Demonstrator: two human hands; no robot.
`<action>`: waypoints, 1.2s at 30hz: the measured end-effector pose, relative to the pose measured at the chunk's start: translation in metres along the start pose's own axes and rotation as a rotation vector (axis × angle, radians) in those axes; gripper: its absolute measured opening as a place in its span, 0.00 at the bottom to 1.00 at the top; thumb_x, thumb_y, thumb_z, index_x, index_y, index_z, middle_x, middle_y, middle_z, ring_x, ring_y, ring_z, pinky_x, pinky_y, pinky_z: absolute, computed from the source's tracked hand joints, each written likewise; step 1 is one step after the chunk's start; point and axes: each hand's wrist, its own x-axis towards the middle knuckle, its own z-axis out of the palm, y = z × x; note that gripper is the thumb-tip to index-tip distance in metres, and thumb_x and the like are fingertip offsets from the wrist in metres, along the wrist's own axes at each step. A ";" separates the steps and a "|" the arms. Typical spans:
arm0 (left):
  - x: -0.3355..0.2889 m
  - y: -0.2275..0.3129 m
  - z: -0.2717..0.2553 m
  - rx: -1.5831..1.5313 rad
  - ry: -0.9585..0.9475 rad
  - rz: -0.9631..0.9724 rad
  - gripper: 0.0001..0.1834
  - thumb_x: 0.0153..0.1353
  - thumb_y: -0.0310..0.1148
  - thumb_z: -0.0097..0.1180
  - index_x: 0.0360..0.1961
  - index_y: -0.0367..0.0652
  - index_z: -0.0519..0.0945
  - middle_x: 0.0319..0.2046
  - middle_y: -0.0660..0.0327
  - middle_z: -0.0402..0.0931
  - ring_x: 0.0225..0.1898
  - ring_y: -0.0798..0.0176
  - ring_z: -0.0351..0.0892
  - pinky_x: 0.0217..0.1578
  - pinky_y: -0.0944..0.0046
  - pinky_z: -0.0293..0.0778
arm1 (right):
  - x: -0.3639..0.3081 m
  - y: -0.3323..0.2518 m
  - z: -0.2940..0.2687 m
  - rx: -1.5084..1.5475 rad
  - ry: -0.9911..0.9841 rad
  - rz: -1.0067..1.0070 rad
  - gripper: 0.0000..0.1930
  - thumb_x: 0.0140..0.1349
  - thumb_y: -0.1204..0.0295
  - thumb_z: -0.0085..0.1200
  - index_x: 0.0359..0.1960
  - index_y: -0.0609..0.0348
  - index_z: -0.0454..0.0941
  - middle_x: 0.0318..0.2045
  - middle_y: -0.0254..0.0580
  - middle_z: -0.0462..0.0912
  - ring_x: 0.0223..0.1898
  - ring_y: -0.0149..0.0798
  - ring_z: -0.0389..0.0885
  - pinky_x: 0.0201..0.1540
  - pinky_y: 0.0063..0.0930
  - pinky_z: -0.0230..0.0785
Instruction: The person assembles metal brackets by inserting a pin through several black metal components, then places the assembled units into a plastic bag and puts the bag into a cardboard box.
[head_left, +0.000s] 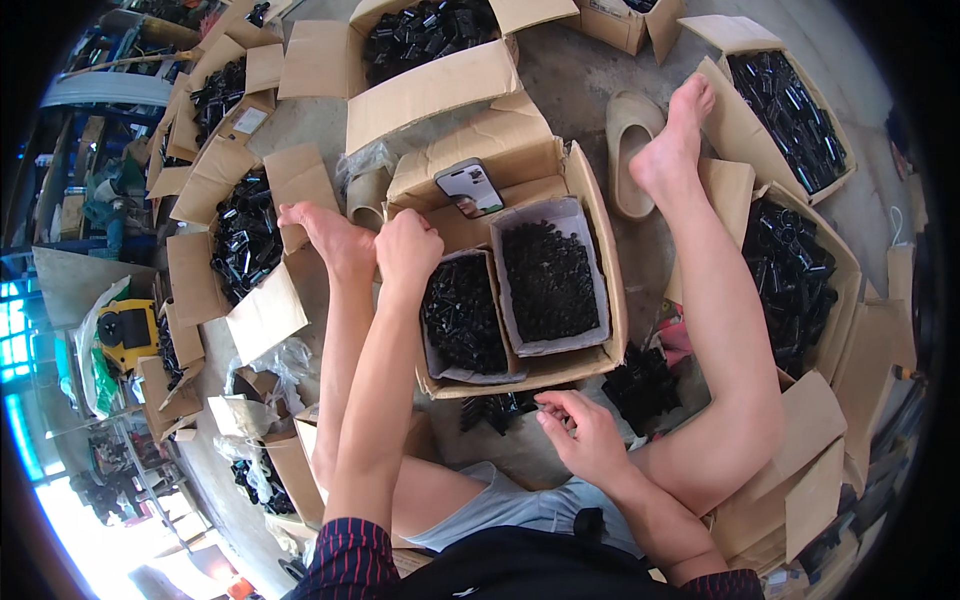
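A cardboard box (618,330) stands between my legs with two grey-lined trays inside. The right tray (607,300) contains many small black round pieces (547,280); the left tray (433,372) holds black tubular parts (460,320). My left hand (408,245) is closed, over the box's left edge near the left tray. Whatever it holds is hidden. Below the box's near side, in front of my lap, my right hand (585,435) has thumb and fingers drawn together. Something small may be between them, too small to name. A phone (469,188) leans against the box's far flap.
Open cartons of black parts surround me, including a far carton (432,95), a left carton (250,240) and a right carton (790,280). Loose black parts (640,385) lie beside the box. A tan clog (633,150) sits near my right foot. Shelving (100,150) lines the left.
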 end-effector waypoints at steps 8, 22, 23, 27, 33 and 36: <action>-0.049 0.023 -0.014 -0.198 0.178 -0.017 0.37 0.57 0.51 0.69 0.56 0.31 0.75 0.46 0.45 0.84 0.49 0.45 0.84 0.51 0.49 0.77 | -0.006 -0.007 0.000 0.004 -0.041 0.001 0.12 0.68 0.70 0.58 0.49 0.63 0.81 0.36 0.45 0.83 0.35 0.43 0.85 0.38 0.34 0.78; 0.016 0.114 0.044 -0.082 0.147 -0.496 0.52 0.45 0.61 0.70 0.60 0.31 0.64 0.54 0.42 0.79 0.59 0.43 0.79 0.62 0.41 0.66 | -0.009 0.022 0.007 -0.150 -0.079 -0.088 0.13 0.68 0.67 0.57 0.50 0.57 0.80 0.36 0.44 0.84 0.40 0.48 0.84 0.44 0.42 0.76; 0.010 0.098 0.045 -0.046 0.157 -0.486 0.52 0.45 0.60 0.70 0.60 0.31 0.65 0.54 0.42 0.79 0.58 0.43 0.79 0.62 0.40 0.66 | -0.013 0.025 0.012 -0.137 -0.091 -0.104 0.13 0.68 0.65 0.56 0.50 0.57 0.80 0.37 0.46 0.83 0.41 0.51 0.82 0.45 0.44 0.75; 0.019 0.053 0.048 -0.020 0.075 -0.500 0.59 0.42 0.70 0.69 0.58 0.24 0.67 0.56 0.41 0.78 0.61 0.45 0.78 0.62 0.51 0.71 | -0.014 0.024 0.016 -0.198 -0.089 -0.113 0.12 0.66 0.67 0.58 0.47 0.58 0.80 0.36 0.47 0.82 0.40 0.52 0.82 0.44 0.45 0.75; 0.023 0.045 0.043 -0.032 0.054 -0.385 0.68 0.41 0.75 0.67 0.60 0.16 0.64 0.58 0.36 0.76 0.61 0.42 0.77 0.61 0.53 0.73 | -0.018 0.028 0.032 -0.260 -0.147 -0.119 0.12 0.67 0.65 0.57 0.48 0.57 0.80 0.38 0.47 0.83 0.41 0.52 0.83 0.46 0.45 0.76; 0.016 0.038 0.027 -0.042 0.084 -0.309 0.67 0.42 0.75 0.66 0.59 0.14 0.64 0.57 0.34 0.76 0.62 0.43 0.77 0.62 0.53 0.72 | -0.020 0.039 0.038 -0.340 -0.162 -0.128 0.11 0.66 0.66 0.57 0.46 0.57 0.80 0.37 0.47 0.83 0.41 0.52 0.84 0.45 0.45 0.76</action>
